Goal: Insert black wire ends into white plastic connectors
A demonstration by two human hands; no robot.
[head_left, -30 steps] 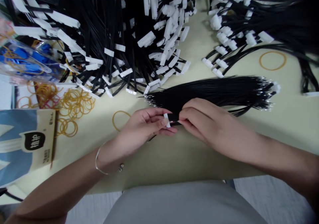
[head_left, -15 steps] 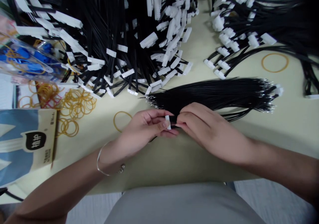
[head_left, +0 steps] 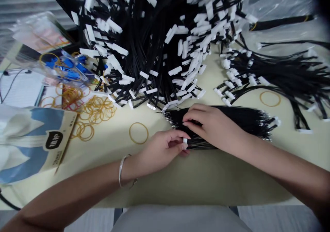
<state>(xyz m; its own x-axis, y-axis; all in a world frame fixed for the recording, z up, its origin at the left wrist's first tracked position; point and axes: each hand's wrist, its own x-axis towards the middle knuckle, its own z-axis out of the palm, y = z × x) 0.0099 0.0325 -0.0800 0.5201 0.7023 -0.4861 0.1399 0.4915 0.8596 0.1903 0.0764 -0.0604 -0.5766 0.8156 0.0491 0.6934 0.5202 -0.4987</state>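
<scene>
Between the thumb and fingers of my left hand (head_left: 163, 149) is a small white connector (head_left: 185, 143), with black wires (head_left: 201, 144) running out of it to the right. My right hand (head_left: 210, 122) is over the bundle of loose black wires (head_left: 239, 117), its thumb and forefinger pinched near the silvery wire ends (head_left: 170, 118) on the left. Whatever sits in that pinch is too small to make out. The bundle lies lengthwise on the table, with bare metal tips at both ends and a few white connectors (head_left: 275, 121) at the right.
A big heap of black cables with white connectors (head_left: 151, 106) fills the back. More cables (head_left: 283, 68) lie at the right. Rubber bands (head_left: 98, 110) are piled at left, one lone rubber band (head_left: 138, 133) nearer. A blue-and-beige packet (head_left: 33, 139) lies far left on the table (head_left: 206, 180).
My right hand has moved away from the connector up to the loose bundle's left end. My left hand keeps the connector. The whole view has shifted with my head.
</scene>
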